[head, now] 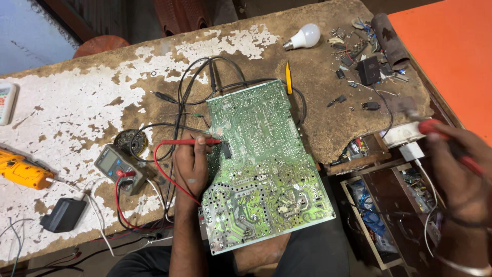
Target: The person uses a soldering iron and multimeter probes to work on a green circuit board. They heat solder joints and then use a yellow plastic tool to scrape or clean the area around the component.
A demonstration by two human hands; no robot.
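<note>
Red probe (pixel 197 142) pinched in left hand (pixel 190 164), tip on circuit board (pixel 261 164).

one circuit board (pixel 259 164), one multimeter (pixel 117 165), one bulb (pixel 304 37), two hands (pixel 190 165)

Worn bench (pixel 77 97) w/ flaking white paint: white bulb (pixel 305 37) at far edge, yellow pry tool (pixel 288 78) just below it, black adapter block (pixel 368 70) amid loose small parts & wire bits at far right, dark rolled cloth (pixel 387 32) beside orange surface (pixel 451 56). Left side: yellow tool (pixel 23 172) near the edge, black charger (pixel 63 215) nearby, white remote (pixel 6 102) at frame edge, round solder-wick tin (pixel 129 141). Open wooden drawer (pixel 389 215) at right, full of wires & parts; white power strip (pixel 402 134) above it.
</note>
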